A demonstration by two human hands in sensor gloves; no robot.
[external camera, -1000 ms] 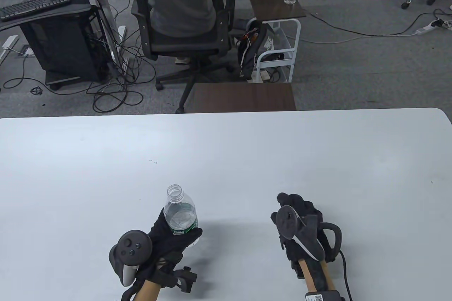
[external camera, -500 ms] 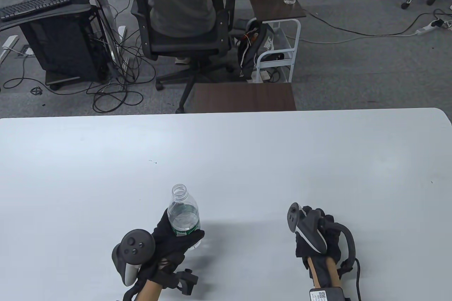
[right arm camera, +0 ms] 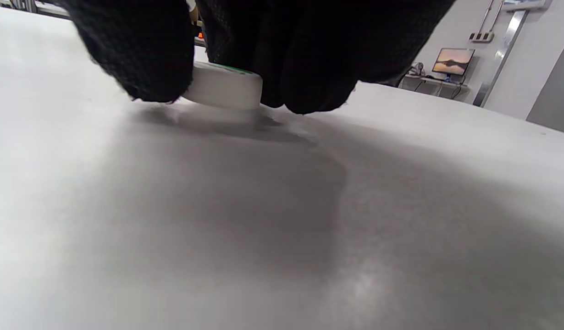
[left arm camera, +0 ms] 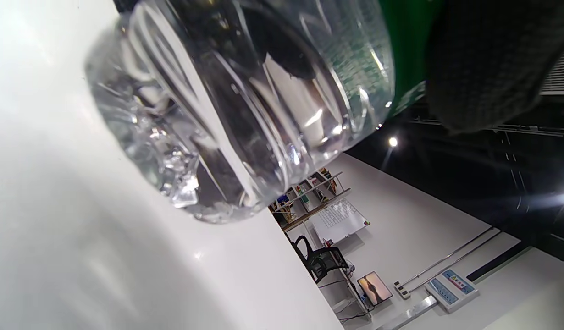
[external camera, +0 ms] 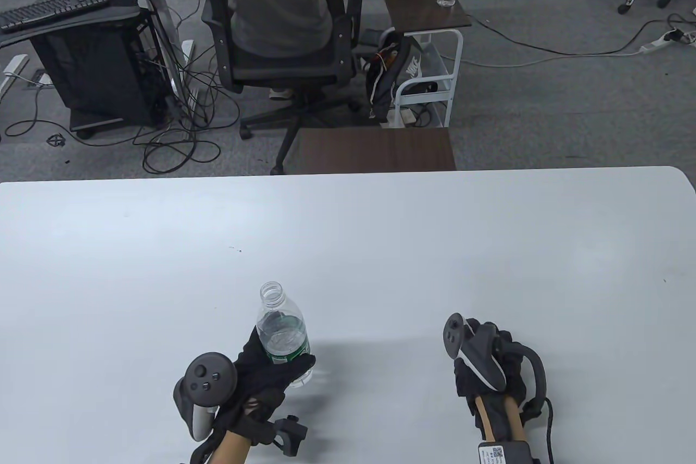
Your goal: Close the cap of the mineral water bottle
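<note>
A clear water bottle with a green label stands open-mouthed near the table's front edge. My left hand grips it around the label. In the left wrist view the bottle's base sits on the white table, with a gloved finger on the label. My right hand rests on the table to the right, fingers curled down. In the right wrist view its fingertips pinch a white cap just above the tabletop.
The white table stretches wide beyond both hands. Behind it are a dark side table, an office chair with a seated person, and cables on the floor.
My right hand drew back toward the front edge and curled down over the cap. The bottle and my left hand shifted only slightly.
</note>
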